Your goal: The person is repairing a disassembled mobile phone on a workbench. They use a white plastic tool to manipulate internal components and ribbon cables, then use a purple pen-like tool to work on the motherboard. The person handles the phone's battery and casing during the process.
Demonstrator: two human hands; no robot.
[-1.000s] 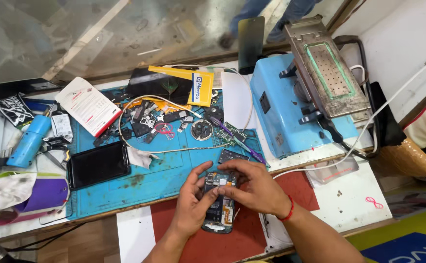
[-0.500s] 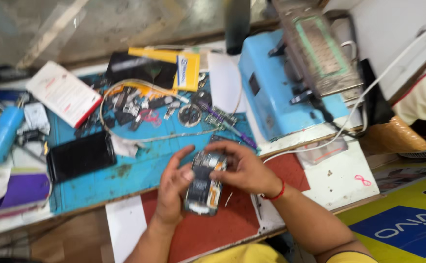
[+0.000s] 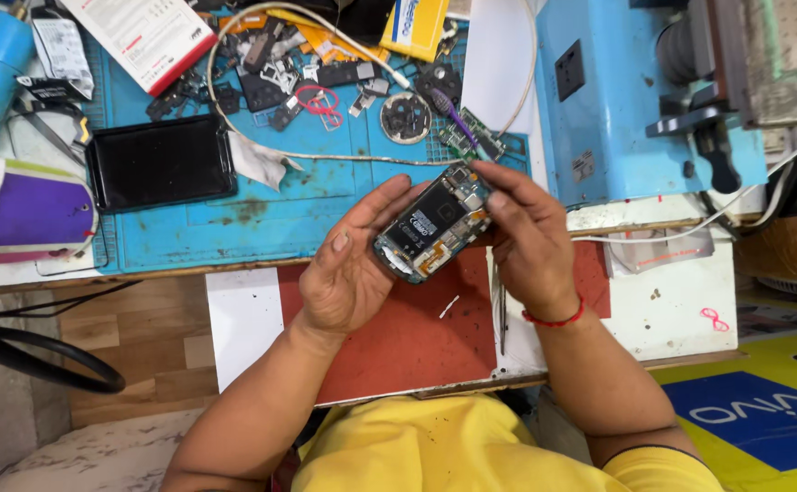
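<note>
Head view shows both hands closed on an opened phone (image 3: 433,225) with its back cover off, circuit board and dark battery facing up. It is held tilted above the near edge of the blue work mat (image 3: 262,214), over the far edge of the red mat (image 3: 398,337). The left hand (image 3: 348,264) cradles the phone's lower end from the left, thumb up along its side; the right hand (image 3: 526,237) pinches the upper end with its fingertips (image 3: 489,178) — a red thread bracelet (image 3: 553,319) circles that wrist.

Compared with half a second ago, the phone has turned from nearly upright in the picture to a slant, upper end toward the blue machine (image 3: 617,100) at the bench's right side, and the hands sit closer to the blue mat's edge.

Thin metal tweezers (image 3: 500,314) lie on the red mat just below the right hand. On the blue mat a dark phone screen (image 3: 161,164) lies near the left edge, a white cable (image 3: 344,157) loops across the middle, and small loose phone parts (image 3: 325,87) are scattered along the far edge. A red-and-white box (image 3: 148,36) sits at the far left corner.
</note>
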